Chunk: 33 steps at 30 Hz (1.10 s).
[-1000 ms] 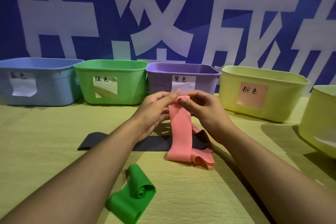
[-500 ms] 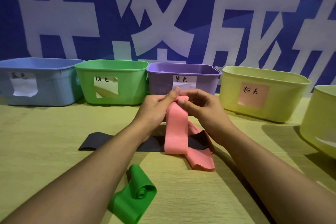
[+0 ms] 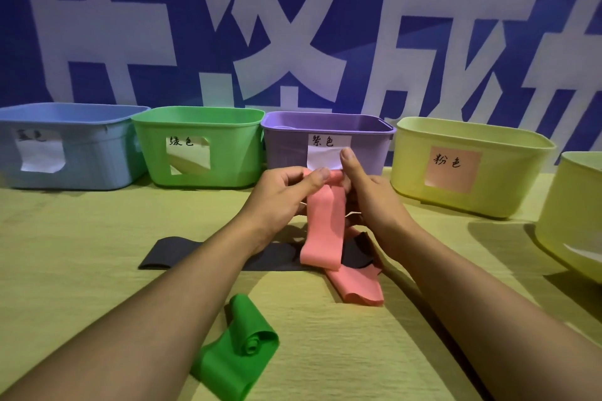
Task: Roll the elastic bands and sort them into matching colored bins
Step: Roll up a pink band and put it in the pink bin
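nearest us, at about 6 o'clock on the bench [image 3: 81,270], lies the green band [image 3: 237,348], loosely curled at one end and not yet binned. beyond it a black band [image 3: 182,254] lies flat across the middle, partly under our forearms.

above that, at the centre, we hold the pink band [image 3: 322,228] up off the bench. our left hand [image 3: 280,195] pinches its top end between thumb and curled fingers, and our right hand [image 3: 368,195] curls round the same end from the other side, thumb raised. the band hangs down between the hands and its tail trails onto the bench toward 5 o'clock, over the black band.

we judge the rolling of the pink band has only just started at the top end. next it needs winding turn by turn, edges kept even, while the tail feeds up.

farthest off stands the row of bins: blue bin [image 3: 68,153] at 10 o'clock, green bin [image 3: 198,146], purple bin [image 3: 325,137] at 12, and the yellow bin [image 3: 469,169] with the pink label at 2 o'clock, which we take as this band's target.
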Each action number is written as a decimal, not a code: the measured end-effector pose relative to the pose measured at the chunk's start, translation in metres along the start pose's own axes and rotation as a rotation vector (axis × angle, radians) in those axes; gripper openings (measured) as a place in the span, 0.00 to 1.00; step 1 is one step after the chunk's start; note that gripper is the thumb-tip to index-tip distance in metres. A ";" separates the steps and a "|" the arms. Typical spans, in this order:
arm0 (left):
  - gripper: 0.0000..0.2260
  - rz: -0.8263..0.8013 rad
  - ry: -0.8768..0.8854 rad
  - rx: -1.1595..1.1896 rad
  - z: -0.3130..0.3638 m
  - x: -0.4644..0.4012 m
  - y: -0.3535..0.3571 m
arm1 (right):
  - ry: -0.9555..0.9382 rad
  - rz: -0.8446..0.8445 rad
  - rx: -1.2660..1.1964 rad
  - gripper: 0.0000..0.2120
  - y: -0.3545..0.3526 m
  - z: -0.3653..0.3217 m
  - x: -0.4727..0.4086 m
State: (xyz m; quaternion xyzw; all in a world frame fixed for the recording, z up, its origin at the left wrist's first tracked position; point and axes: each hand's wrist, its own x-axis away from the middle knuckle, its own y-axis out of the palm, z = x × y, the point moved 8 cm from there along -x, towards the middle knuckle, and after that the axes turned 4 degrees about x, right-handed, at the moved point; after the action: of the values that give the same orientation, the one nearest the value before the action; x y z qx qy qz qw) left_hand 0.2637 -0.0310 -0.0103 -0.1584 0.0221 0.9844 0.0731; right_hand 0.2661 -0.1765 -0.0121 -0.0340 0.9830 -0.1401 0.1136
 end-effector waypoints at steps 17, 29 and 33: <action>0.07 0.014 0.005 -0.020 -0.002 -0.001 -0.002 | -0.092 0.016 -0.057 0.24 -0.001 0.001 -0.005; 0.25 0.106 -0.147 0.090 -0.011 -0.002 -0.007 | -0.186 -0.012 -0.096 0.18 0.002 -0.006 -0.008; 0.35 0.098 -0.135 0.012 -0.012 -0.003 -0.007 | -0.211 -0.015 -0.089 0.15 0.003 -0.007 -0.009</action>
State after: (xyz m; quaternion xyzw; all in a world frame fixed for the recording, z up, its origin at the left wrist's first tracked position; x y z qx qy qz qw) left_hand 0.2714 -0.0252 -0.0213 -0.0899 0.0308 0.9951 0.0274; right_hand 0.2727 -0.1708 -0.0044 -0.0609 0.9706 -0.0927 0.2135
